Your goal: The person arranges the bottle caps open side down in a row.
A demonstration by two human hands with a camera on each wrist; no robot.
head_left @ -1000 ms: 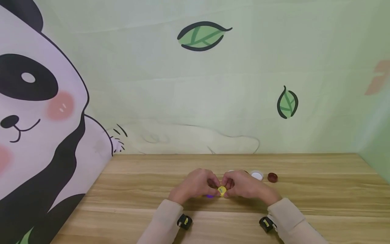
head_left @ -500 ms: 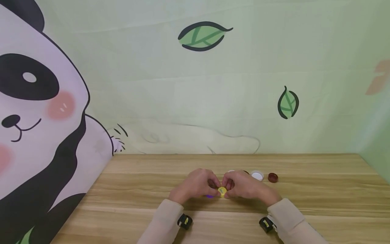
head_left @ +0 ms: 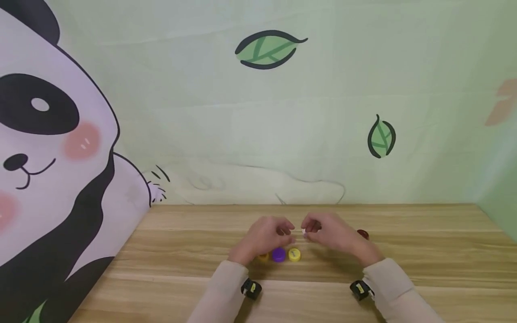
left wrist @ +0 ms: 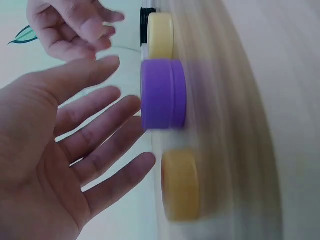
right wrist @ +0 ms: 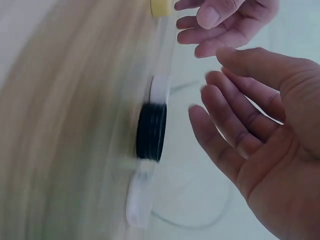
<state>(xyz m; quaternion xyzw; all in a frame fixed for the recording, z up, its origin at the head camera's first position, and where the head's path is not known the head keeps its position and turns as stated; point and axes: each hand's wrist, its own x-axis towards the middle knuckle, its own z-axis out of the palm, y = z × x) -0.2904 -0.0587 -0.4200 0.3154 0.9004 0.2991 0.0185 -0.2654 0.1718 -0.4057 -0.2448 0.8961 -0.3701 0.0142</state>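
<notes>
My left hand (head_left: pixel 268 235) hovers above and behind the row of caps, its fingers spread and relaxed with nothing between them. Below it on the table sit an orange cap (left wrist: pixel 181 185), a purple cap (head_left: pixel 278 255) and a yellow cap (head_left: pixel 294 255), side by side. Further right, my right hand (head_left: pixel 331 231) is raised with loosely bent fingers and holds nothing. In the right wrist view a black cap (right wrist: pixel 151 132) stands nearest that hand, between a white lid (right wrist: pixel 140 202) and another white piece (right wrist: pixel 160 90). From the head view, the right hand hides the black cap.
A dark red cap (head_left: pixel 363 234) lies beyond the right wrist, partly covered by it. The wooden table (head_left: pixel 194 224) ends at a green backdrop (head_left: pixel 242 134) printed with a panda and leaves. Each wrist carries a small black camera (head_left: pixel 251 288).
Both hands have let go of the yellow cap, which stays beside the purple one. They have lifted back and moved apart, the right one toward the white and black caps.
</notes>
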